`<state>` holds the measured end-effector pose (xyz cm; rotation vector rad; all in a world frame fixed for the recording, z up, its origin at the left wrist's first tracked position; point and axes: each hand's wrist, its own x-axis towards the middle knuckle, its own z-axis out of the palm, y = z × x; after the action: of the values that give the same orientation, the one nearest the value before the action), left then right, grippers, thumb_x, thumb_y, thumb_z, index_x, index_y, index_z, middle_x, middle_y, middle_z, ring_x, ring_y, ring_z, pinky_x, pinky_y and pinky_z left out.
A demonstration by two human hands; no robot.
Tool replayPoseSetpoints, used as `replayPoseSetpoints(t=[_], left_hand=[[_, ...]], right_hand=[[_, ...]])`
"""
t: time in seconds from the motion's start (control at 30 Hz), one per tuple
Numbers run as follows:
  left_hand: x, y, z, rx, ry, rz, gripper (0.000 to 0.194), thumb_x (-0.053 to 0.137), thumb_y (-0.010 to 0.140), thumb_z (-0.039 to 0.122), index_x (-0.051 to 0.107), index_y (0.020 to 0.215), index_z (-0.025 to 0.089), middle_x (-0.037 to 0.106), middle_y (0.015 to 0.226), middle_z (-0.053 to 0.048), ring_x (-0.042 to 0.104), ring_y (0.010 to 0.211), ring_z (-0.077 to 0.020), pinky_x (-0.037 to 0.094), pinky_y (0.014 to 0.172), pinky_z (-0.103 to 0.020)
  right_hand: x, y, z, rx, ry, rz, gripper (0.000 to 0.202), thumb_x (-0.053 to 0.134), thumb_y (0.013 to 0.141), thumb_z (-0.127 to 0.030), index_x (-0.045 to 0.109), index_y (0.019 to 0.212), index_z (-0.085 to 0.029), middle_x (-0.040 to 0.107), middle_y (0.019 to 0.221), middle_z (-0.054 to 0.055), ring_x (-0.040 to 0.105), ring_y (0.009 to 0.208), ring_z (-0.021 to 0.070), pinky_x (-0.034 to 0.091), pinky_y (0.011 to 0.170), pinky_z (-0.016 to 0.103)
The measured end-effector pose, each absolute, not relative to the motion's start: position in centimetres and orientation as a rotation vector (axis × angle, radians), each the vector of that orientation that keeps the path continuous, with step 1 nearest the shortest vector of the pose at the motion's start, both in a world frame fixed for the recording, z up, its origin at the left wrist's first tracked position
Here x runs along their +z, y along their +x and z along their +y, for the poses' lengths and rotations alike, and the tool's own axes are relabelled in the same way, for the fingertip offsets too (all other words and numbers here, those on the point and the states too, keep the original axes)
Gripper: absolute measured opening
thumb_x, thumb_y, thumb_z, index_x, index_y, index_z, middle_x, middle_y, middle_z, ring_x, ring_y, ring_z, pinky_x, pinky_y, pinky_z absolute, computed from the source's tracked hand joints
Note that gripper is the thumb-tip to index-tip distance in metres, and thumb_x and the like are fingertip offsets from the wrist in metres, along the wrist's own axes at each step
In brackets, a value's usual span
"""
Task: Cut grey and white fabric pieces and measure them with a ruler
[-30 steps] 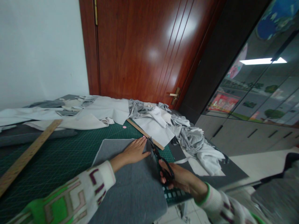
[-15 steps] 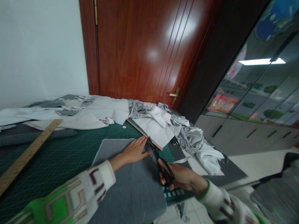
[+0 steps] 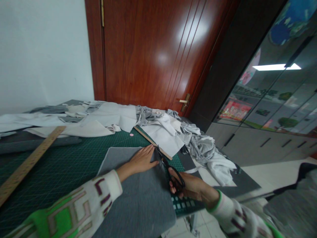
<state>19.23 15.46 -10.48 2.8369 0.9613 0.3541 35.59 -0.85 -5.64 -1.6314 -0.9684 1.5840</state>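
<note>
A piece of grey fabric point(image 3: 138, 195) lies flat on the green cutting mat point(image 3: 66, 165). My left hand point(image 3: 142, 160) presses flat on the fabric near its far right corner, fingers together. Black-handled scissors point(image 3: 170, 170) run along the fabric's right edge, blades pointing away from me toward the corner. My right hand point(image 3: 190, 186) grips their handles, with fingers through the loops.
A long wooden ruler point(image 3: 27, 165) lies on the mat at the left; a second wooden ruler point(image 3: 153, 142) lies beyond the scissors. White and grey fabric scraps point(image 3: 198, 145) are heaped along the far and right sides. The table's near edge is by my right wrist. A door point(image 3: 153, 49) stands behind.
My right hand and the scissors have edged forward along the fabric's right edge, toward its far corner. My left hand has stayed pressed in place.
</note>
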Motion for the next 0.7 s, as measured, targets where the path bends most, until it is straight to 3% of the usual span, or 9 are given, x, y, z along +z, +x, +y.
replayPoseSetpoints(t=[0.23,0.7], left_hand=[[-10.44,19.31,15.42,0.339,2.827,0.989,0.076,0.040,0.091,0.058,0.029,0.148,0.008,0.025,0.157,-0.019,0.022,0.146,-0.0286,0.025,0.116,-0.045],[-10.26,19.33,15.40,0.301,2.837,0.992,0.080,0.038,0.091,0.060,0.026,0.149,0.005,0.020,0.158,-0.019,0.018,0.147,-0.0277,0.023,0.117,-0.043]], right_hand=[[-5.37,35.47,-0.87,1.566,-1.687,-0.925,0.054,0.047,0.091,-0.062,0.057,0.064,-0.016,0.055,0.053,-0.001,0.045,0.047,0.0091,0.026,0.048,0.023],[-5.46,35.50,-1.43,1.536,-1.651,-0.967,0.053,0.050,0.090,-0.060,0.058,0.062,-0.016,0.056,0.053,0.000,0.045,0.047,0.0088,0.027,0.048,0.022]])
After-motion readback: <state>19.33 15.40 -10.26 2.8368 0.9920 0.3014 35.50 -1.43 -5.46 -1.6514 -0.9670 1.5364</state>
